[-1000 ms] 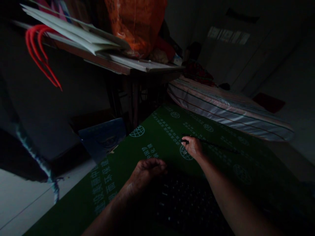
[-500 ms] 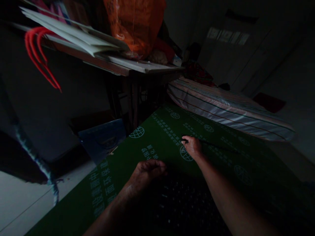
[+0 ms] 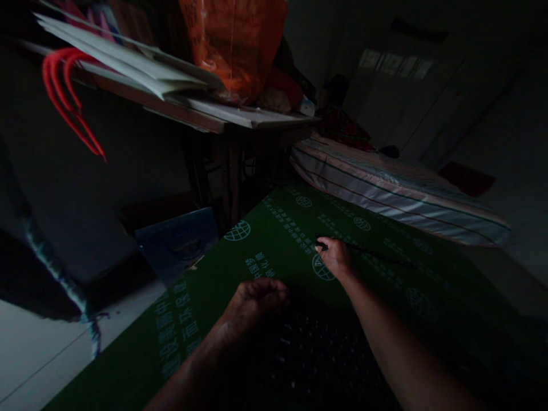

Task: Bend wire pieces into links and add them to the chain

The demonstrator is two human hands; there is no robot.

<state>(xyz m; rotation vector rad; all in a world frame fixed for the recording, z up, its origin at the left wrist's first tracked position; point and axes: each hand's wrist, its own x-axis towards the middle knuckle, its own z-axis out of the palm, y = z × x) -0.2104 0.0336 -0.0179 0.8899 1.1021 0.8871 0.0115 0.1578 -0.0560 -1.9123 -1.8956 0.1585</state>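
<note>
The work in hand seems to be only partly advanced, so far as I can judge: the thin, dark, twisted-looking cord [image 3: 381, 254] is taken up at its near end, while its other part lies stretched to the right across the green tabletop printed with pale globes and characters [image 3: 276, 237]. The right hand [image 3: 334, 254] pinches this end between thumb and fingers, above one of the globes. The left hand [image 3: 259, 297] is set apart from the right one, with its fingers curled close to the upper left corner of the black keyboard with small pale key marks [image 3: 323, 351]; whether it grips something there, or only rests, I cannot tell. No joining of the cord's held end to any other thing is visible, and how much work is left the view does not show. The room is very dark, which makes many limits uncertain. The far end of the cord fades into the shadow, the lower side of the keyboard melts into black, and the right forearm covers a part of its right side. Both forearms are cut by the lower border.
</note>
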